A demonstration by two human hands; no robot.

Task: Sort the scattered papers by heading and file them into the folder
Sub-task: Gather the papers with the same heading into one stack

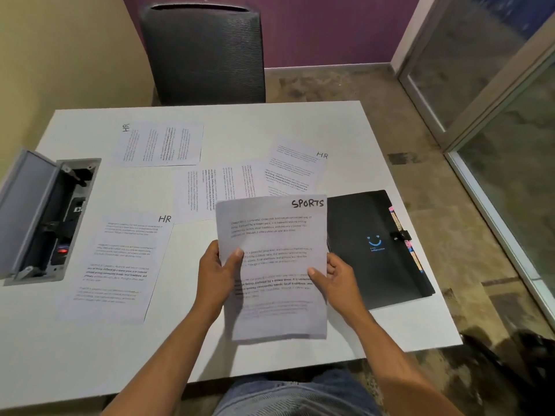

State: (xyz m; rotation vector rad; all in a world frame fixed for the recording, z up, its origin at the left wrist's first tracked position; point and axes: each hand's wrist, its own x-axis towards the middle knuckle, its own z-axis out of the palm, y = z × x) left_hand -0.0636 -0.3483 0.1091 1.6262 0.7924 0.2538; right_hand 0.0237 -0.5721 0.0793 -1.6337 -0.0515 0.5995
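Note:
I hold a sheet headed "SPORTS" point(273, 235) above the table's front middle; whether more sheets sit behind it I cannot tell. My left hand point(216, 271) grips its left edge, thumb on top. My right hand point(336, 277) grips its right edge. A closed black folder point(375, 265) with a blue smiley and coloured tabs lies flat just right of the sheet. Three sheets headed "HR" lie on the table: one at the front left point(120, 265), one at the back left point(159, 144), one at the back right point(297, 166). A sideways sheet point(207, 190) lies between them, its heading hidden.
The white table point(90, 355) has an open grey cable box point(45, 217) sunk into its left side, lid raised. A dark mesh chair point(204, 52) stands behind the far edge. A glass partition point(495, 100) runs along the right, over bare floor.

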